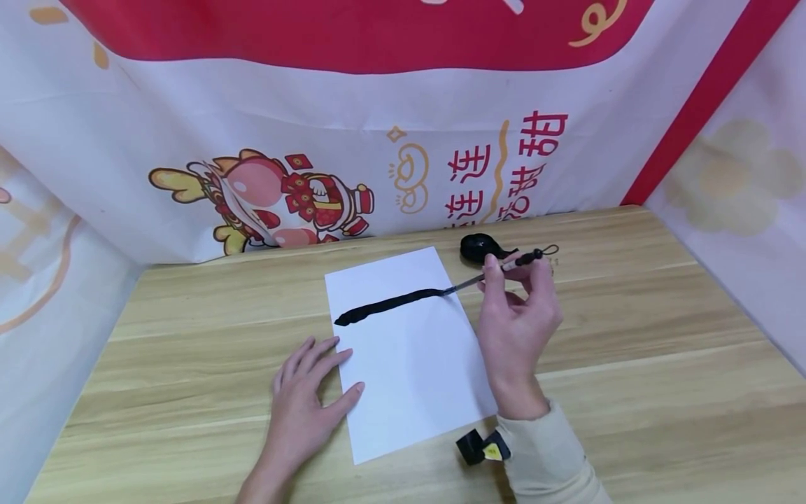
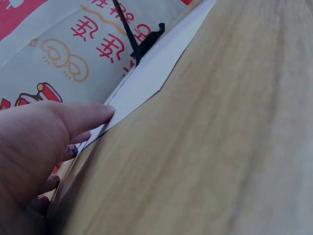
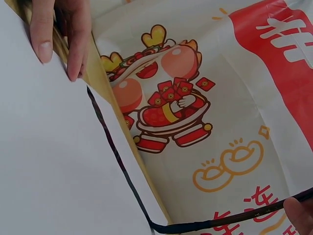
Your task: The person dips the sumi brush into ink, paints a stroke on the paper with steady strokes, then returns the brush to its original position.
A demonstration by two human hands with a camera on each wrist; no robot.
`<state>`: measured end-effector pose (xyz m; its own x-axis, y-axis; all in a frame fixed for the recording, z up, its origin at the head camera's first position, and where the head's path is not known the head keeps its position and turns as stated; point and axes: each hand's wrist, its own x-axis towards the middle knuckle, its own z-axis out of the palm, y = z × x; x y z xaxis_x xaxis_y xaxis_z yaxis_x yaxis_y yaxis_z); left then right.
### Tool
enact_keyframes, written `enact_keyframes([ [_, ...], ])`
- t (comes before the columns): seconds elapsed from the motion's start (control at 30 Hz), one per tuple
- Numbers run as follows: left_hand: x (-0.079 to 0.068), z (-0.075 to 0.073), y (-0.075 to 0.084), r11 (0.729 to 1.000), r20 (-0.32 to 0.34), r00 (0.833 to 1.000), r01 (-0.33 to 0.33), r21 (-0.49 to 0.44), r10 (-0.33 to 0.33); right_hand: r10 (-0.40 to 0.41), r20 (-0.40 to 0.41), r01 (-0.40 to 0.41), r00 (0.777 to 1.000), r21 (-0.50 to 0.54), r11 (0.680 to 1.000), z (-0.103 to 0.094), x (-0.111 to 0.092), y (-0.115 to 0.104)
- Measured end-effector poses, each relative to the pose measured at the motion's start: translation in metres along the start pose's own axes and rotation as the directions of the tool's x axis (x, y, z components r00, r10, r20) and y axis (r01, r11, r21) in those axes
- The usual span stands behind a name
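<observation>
A sheet of white paper (image 1: 415, 371) lies on the wooden table, crossed near its top by a thick black ink stroke (image 1: 390, 304). My right hand (image 1: 519, 322) pinches a slim dark writing brush (image 1: 469, 282) with a loop at its end. The brush is slanted, its wet black tip at the stroke's right end, close to the paper's right edge. In the right wrist view the brush (image 3: 249, 214) bends at its bristles against the sheet. My left hand (image 1: 305, 392) lies with spread fingers on the paper's left edge, the thumb (image 2: 98, 115) resting on the sheet.
Just beyond my right hand sits a glossy black rounded container (image 1: 480, 248). A black device with a yellow label (image 1: 481, 448) is at the right sleeve. Printed cloth (image 1: 352, 105) hangs along the back edge of the wooden table (image 1: 208, 336) and on both sides.
</observation>
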<state>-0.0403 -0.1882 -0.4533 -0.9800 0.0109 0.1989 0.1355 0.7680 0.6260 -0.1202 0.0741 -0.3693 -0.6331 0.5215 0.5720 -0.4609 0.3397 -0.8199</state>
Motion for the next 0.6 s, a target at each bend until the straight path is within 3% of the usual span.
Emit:
enact_keyframes([
  [0.6,0.0003,-0.0002,0.0008,1.000,0.006,1.000,0.006,0.007,-0.006,-0.006,-0.025,0.006,1.000,0.020,1.000,-0.0026,0.0026,-0.0014],
])
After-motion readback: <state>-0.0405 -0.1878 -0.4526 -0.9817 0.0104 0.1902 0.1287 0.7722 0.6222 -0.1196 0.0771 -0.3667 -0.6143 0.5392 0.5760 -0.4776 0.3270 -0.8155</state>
